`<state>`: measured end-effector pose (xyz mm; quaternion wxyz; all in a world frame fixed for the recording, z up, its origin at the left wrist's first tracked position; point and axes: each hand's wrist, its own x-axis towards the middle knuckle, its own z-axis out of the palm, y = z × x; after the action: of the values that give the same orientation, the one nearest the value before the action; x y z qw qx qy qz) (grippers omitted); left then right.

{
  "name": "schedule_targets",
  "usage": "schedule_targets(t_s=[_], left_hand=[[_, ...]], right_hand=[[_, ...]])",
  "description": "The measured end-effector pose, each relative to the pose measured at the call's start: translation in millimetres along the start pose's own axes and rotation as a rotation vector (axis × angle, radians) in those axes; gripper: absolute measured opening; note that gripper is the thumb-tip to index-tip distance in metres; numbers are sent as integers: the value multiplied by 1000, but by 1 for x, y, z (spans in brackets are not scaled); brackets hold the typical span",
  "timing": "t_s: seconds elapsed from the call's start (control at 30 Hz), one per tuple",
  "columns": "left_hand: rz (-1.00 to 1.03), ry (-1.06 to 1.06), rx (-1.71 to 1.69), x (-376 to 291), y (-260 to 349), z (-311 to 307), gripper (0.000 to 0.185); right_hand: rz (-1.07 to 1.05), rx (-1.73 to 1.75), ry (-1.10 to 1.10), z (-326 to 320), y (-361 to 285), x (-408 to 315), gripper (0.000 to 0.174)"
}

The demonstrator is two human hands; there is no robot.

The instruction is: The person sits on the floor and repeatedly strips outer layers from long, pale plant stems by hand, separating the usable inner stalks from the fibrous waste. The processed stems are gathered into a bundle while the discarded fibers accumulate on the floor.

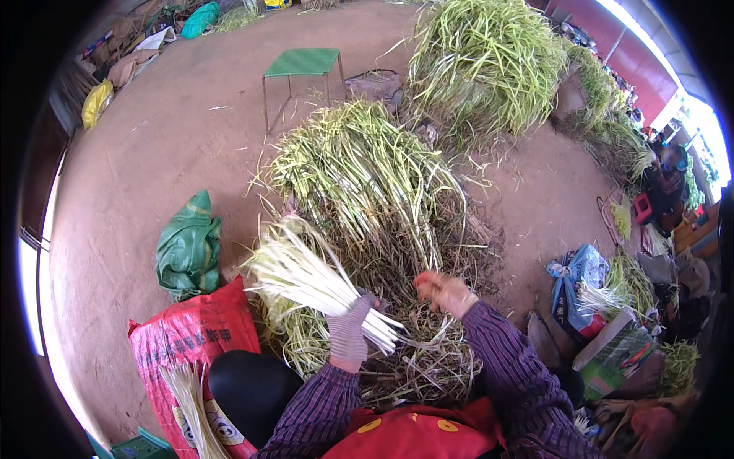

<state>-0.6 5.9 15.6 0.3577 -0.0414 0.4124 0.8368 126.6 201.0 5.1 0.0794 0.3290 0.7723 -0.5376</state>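
A bundle of pale, cleaned plant stalks [312, 279] is gripped in my left hand [348, 327], which wears a grey striped knit glove. The leafy ends fan out to the upper left; the cut-looking ends point to the lower right. My right hand [444, 291] is bent near the root ends of a heap of long green stalks [367, 183]; reddish coverings show at its fingertips. Blur hides whether it grips a stalk. Brown trimmings and dry roots [421, 367] lie below both hands. More pale stalks [192, 401] rest on a red woven sack [189, 333] at lower left.
A green crumpled sack [189, 249] lies to the left. A green-topped stool [304, 62] stands beyond the heap. A larger pile of green stalks [487, 69] rises at upper right. Blue bag [579, 281] and a printed box [616, 356] sit at right; people [668, 172] are farther off.
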Motion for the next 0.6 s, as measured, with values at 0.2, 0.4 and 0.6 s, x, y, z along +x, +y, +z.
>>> schedule_targets(t_s=[0.2, 0.4, 0.6], left_hand=[[-349, -3, -274, 11, -6, -7, 12], [-477, -183, -342, 11, -17, -18, 15], [-370, -149, -158, 6, -7, -9, 12]], right_hand=[[153, -706, 427, -1, 66, 82, 36], [330, -703, 268, 0, 68, 95, 33], [-132, 176, 569, -37, 17, 37, 13]])
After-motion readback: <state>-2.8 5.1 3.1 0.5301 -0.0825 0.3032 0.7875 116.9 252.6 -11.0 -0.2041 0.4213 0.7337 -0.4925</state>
